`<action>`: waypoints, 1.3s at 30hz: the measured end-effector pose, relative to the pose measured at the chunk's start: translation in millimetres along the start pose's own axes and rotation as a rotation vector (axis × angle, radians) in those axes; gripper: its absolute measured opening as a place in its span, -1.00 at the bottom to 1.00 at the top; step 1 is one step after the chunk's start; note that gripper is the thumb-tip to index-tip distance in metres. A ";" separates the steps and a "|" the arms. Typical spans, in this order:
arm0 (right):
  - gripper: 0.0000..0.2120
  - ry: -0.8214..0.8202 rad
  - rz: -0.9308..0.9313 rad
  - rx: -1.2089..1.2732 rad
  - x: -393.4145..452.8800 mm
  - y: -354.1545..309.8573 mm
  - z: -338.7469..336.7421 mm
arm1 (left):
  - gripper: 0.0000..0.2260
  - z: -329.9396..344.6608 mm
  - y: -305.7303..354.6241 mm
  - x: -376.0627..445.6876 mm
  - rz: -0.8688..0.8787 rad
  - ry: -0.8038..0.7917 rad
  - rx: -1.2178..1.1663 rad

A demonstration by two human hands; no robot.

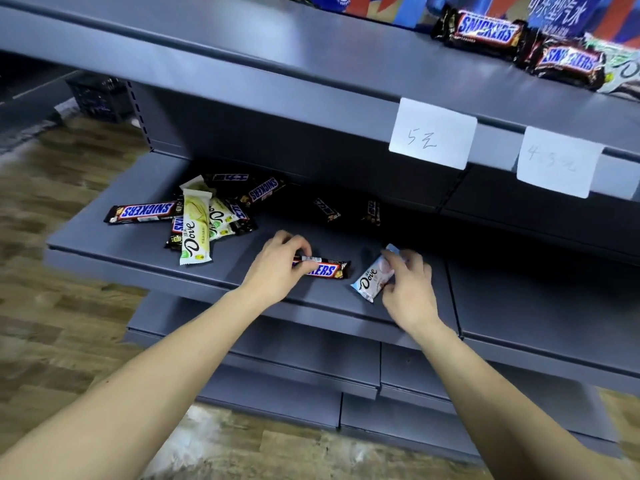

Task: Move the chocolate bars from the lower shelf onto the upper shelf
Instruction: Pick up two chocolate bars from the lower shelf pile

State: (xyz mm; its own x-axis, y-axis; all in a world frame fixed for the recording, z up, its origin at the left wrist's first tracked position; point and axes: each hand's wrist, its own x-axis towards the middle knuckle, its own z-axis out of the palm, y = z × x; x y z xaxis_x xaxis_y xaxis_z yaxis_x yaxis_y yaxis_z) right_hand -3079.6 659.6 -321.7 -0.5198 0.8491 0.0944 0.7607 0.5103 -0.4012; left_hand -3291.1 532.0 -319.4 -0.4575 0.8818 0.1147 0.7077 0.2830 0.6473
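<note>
Down on the lower shelf [138,244], both hands are at work near its front edge. The left hand [277,268] curls its fingers round one end of a Snickers bar [327,269] that lies flat on the shelf, and the right hand [408,282] pinches the far end of a pale blue Dove bar [372,277], which is tilted with its near end just by the front edge. The two bars lie near each other without touching. Toward the left end of the same shelf sits a loose pile [204,216]: one Snickers bar [145,213] lies apart at the pile's left side, a yellow-green Dove bar [195,233] lies on top, and further Snickers and Dove wrappers overlap beneath it, too tangled to count surely. Two more dark bars [327,209] lie in shadow toward the back of the shelf, their labels hard to read. The upper shelf [311,64] overhangs the back of the lower one; on its right end lie two Snickers bars [485,31] side by side with a pale wrapper [623,71] next to them, partly cut off. Two white paper tags [433,133] hang from its front edge.
</note>
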 end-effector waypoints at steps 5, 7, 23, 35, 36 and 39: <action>-0.58 -0.156 0.010 -0.057 13.8 7.2 -0.4 | -0.76 -8.2 -15.0 -3.2 -0.005 -0.001 0.035; -0.61 -0.119 0.061 -0.029 11.8 10.0 -2.7 | -0.66 -10.7 -20.7 -6.2 0.027 -0.045 0.080; -0.56 0.102 0.045 0.289 -28.0 29.9 -25.7 | -0.70 -19.4 14.4 -39.6 0.089 -0.062 0.136; -0.50 0.102 -0.109 0.415 -112.1 49.5 -119.0 | -0.74 -20.4 118.8 -137.9 0.243 -0.012 0.104; -0.50 0.105 -0.142 0.410 -121.8 52.0 -130.5 | -0.73 -19.8 130.6 -146.2 0.251 -0.010 0.109; -0.52 0.140 -0.241 0.360 -148.2 61.3 -166.4 | -0.72 -19.2 169.0 -171.0 0.273 -0.001 0.104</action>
State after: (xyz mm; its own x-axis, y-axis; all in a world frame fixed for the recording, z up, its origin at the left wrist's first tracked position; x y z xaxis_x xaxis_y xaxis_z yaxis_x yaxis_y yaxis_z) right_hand -2891.3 587.9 -208.7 -0.5892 0.7348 0.3360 0.4282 0.6366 -0.6414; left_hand -3103.6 421.8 -215.2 -0.2420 0.9310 0.2733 0.8561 0.0723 0.5117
